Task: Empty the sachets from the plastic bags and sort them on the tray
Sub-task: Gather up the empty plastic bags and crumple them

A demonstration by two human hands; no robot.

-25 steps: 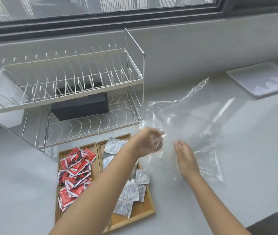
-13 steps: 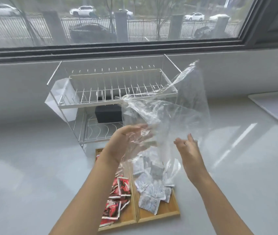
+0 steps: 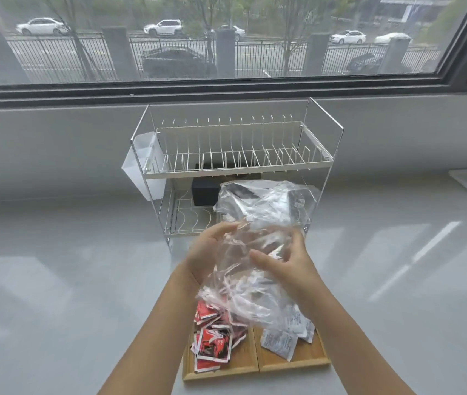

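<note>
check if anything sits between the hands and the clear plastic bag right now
Nothing visible does. The left hand and right hand both grip the crumpled plastic bag directly, above the wooden tray.

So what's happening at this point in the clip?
A person is scrunching a clear plastic bag between both hands, the left hand and right hand each with a grip on the film, above a wooden tray on the counter. The tray's left compartment holds red sachets, the right one white sachets. No sachets can be made out inside the bag. A dish rack stands behind.
</note>
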